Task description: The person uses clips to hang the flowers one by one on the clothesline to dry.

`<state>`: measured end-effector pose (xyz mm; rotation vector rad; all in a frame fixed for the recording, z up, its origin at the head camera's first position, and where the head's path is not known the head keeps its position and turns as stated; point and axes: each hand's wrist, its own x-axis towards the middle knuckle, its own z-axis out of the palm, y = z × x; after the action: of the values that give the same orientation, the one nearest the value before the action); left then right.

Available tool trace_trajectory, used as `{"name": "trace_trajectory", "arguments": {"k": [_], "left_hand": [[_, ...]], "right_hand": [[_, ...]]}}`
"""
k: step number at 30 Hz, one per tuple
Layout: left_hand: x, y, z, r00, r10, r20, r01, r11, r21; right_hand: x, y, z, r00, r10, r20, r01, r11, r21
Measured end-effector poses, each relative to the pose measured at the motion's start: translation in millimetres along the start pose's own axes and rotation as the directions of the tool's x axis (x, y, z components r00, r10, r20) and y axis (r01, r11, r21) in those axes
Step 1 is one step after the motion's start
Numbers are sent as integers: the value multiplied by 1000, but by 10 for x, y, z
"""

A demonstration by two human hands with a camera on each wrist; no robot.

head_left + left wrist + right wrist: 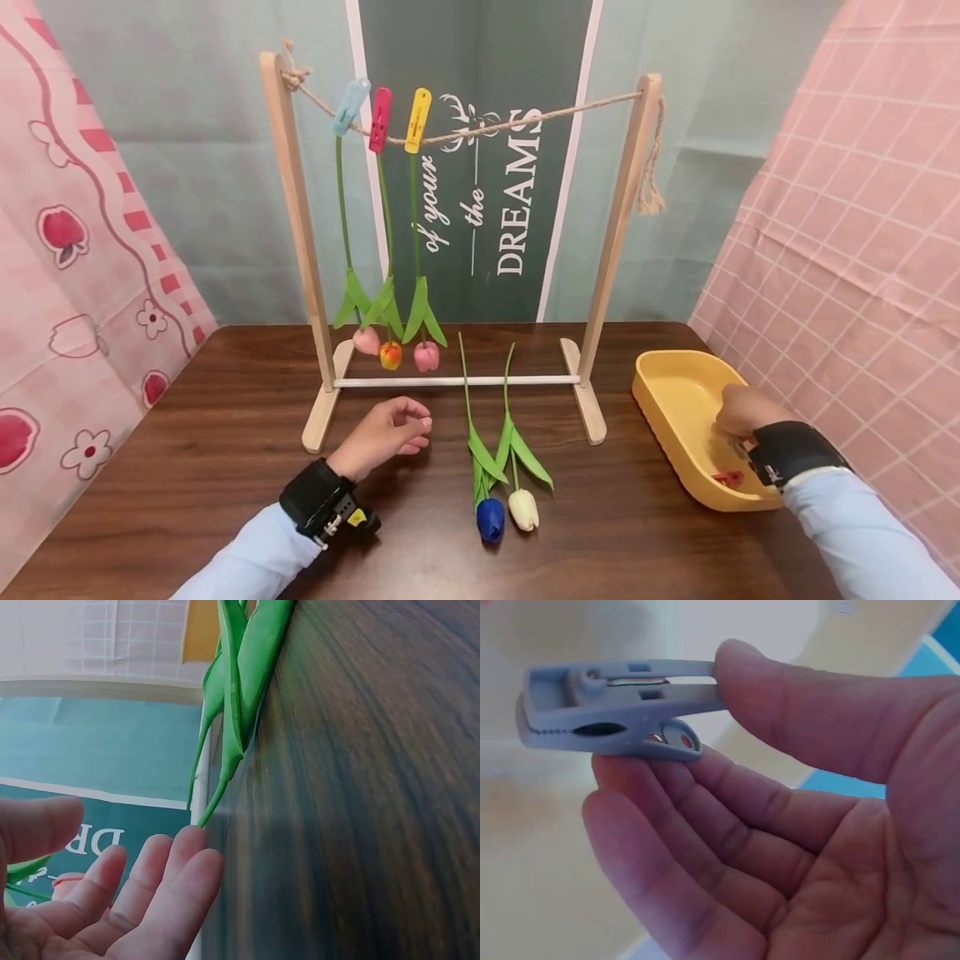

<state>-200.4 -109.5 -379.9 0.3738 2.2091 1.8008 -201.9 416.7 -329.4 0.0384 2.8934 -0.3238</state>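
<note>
A rack (457,381) is set at the middle of the table (187,467), towards its rear edge. 3 tulips (390,354) are hung from its rope (465,132) by pegs (381,119). 2 more tulips (506,508) are laid before the rack. A tray (675,392) is placed at the right edge, with the right hand (738,410) and a clip (615,712) in it. The left hand (386,433) is rested before the rack's left foot.

The dark wooden desk (225,467) carries a rack (322,392), two tulips (506,475) and a yellow tray (667,392).
</note>
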Motion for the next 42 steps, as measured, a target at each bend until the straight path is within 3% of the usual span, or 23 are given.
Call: {"name": "trace_trajectory", "arguments": {"k": [7,15,23,32,42], "left_hand": [[79,47,69,1000,-9,5,9,1000,-5],[233,53,104,1000,-17,-2,17,1000,-16],[377,67,178,996,-70,-46,68,997,-40],[426,129,234,995,-75,-59,72,996,-45],[557,-6,325,989,-89,-114,78,992,-97]], "right_hand": [[-87,-188,-116,995,-78,-64,75,996,-51],[-214,-422,-231,986,-113,-123,119,992,41],[-302,-667,-294,959,-133,-250,155,985,71],[-330,-952,-301,928,-147,-342,183,980,75],[-289,-1198,-218,900,-163,-404,233,964,130]]}}
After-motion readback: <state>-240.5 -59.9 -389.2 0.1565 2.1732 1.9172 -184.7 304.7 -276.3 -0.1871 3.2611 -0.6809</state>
